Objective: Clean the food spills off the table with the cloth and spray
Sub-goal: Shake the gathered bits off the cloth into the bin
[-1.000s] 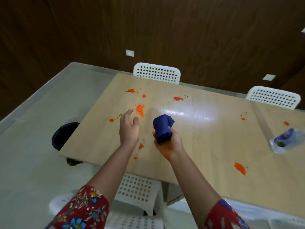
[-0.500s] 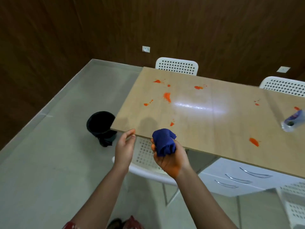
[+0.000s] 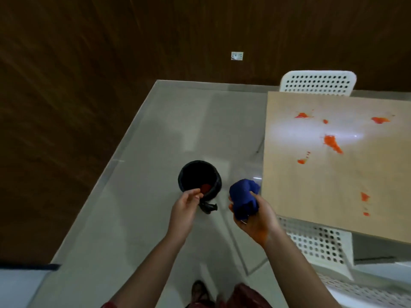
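My right hand (image 3: 255, 215) grips a bunched dark blue cloth (image 3: 243, 197), held over the floor just left of the table's corner; orange stains show on the palm's heel. My left hand (image 3: 184, 208) hovers beside the rim of a black bin (image 3: 199, 180), fingers pinched close together; whether anything is between them cannot be told. A red-orange lump lies inside the bin. The light wooden table (image 3: 289, 174) at the right carries several orange spills, the largest (image 3: 332, 143) near its middle. The spray bottle is out of view.
A white perforated chair (image 3: 318, 82) stands at the table's far side, and another white perforated chair (image 3: 320, 243) is tucked under the near edge. Grey tiled floor surrounds the bin. Dark wood panelling forms the walls. My feet show at the bottom.
The view has swung left and down from the table to the bin on the floor. Both hands have moved off the table edge to the bin, the cloth still in my right hand.
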